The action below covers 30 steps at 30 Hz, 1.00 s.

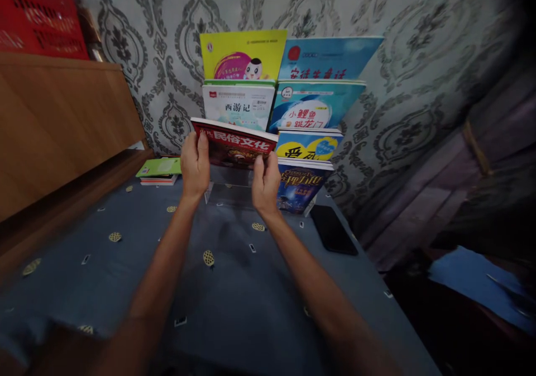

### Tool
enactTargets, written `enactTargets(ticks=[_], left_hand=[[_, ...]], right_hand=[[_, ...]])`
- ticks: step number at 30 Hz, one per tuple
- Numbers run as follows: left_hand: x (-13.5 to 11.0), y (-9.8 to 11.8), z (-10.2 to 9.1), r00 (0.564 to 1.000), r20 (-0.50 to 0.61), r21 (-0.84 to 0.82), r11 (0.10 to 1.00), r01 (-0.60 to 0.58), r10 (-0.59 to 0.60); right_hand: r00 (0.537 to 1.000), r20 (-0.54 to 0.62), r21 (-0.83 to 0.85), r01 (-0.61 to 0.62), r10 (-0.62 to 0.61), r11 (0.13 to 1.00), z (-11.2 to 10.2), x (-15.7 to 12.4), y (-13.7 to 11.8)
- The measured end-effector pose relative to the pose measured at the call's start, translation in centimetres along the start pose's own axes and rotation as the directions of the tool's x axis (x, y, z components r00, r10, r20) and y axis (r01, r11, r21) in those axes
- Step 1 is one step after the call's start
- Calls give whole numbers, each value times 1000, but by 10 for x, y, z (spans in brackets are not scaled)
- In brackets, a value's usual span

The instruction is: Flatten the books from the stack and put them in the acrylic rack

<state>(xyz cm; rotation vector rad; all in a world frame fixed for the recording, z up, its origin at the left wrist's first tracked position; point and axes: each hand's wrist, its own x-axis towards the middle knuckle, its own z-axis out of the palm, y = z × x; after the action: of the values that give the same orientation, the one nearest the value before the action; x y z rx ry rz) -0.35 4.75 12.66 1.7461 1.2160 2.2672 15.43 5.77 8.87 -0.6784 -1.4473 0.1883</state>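
Both my hands hold a red book with white characters on its cover, tilted at the lower left of a tiered display rack. My left hand grips the book's left edge, fingers closed round it. My right hand grips its lower right edge. Above it in the rack stand a white book and a yellow book. The right column holds several blue books, with a dark blue one lowest, just right of my right hand.
The rack stands against patterned wallpaper on a blue cloth-covered table. A green book stack lies at the left, a black phone at the right. A wooden cabinet with a red crate is at left.
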Motion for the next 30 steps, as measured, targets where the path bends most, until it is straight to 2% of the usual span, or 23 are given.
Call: enactTargets(ticks=[4,11,18,30], left_hand=[[3,1,-1,999,-10,41,998,-40,40],[1,-6,-2,1000,0,47,998,-31,31],[1,-16,-3,997,32,205,976,-77,72],[-1,-26,0,989,101,276,953,-128,104]], right_hand=[[1000,22,27,-19,18,999,8,5,9],[998,52,47,-31,28,998,15,8,25],[985,148,96,-99,84,991,15,6,36],[968,223,-81,-97,113,992,7,11,40]])
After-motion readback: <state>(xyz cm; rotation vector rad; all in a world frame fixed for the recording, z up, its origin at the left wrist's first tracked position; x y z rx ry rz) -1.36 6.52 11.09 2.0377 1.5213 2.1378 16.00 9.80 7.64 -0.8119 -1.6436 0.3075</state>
